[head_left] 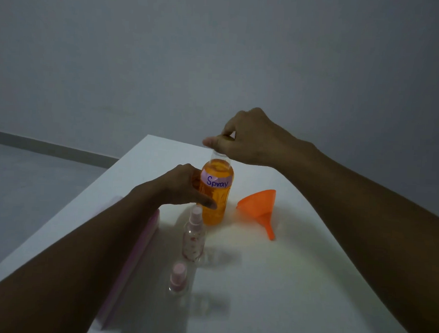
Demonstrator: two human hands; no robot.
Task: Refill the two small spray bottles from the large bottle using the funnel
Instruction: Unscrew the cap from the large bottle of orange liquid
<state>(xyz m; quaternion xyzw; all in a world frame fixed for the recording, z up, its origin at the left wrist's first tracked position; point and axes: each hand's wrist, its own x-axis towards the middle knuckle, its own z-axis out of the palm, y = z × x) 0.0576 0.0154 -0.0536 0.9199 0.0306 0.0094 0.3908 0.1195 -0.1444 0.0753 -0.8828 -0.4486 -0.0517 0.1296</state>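
At the left of the frame, a flat pink slab (137, 248) lies along the near left edge of the white tabletop (296, 283), partly covered by the left forearm. Its far end is hidden behind the arm.

Right of it, in the lower middle, two small spray bottles stand upright, both clear with pink tops and both blurred. The lower spray bottle (178, 277) is closest to the bottom of the frame. The upper spray bottle (194, 237) stands above it, just beside the base of the large bottle; whether they touch cannot be told.

The left hand (184, 187) reaches in from the lower left and grips the large bottle (216, 194) around its body, with its fingers (206, 203) curled across the front below the label. The large bottle stands upright at the centre of the frame, filled with orange liquid nearly to the shoulder, its pale label reading "Spray".

Above it, the right hand (244, 139) comes from the right and pinches the top of the large bottle between thumb and curled fingers; the cap is mostly hidden under the hand.

To the right, an orange funnel (259, 208) lies on its side on the tabletop, near the large bottle but apart from it, with its spout pointing toward the lower right.
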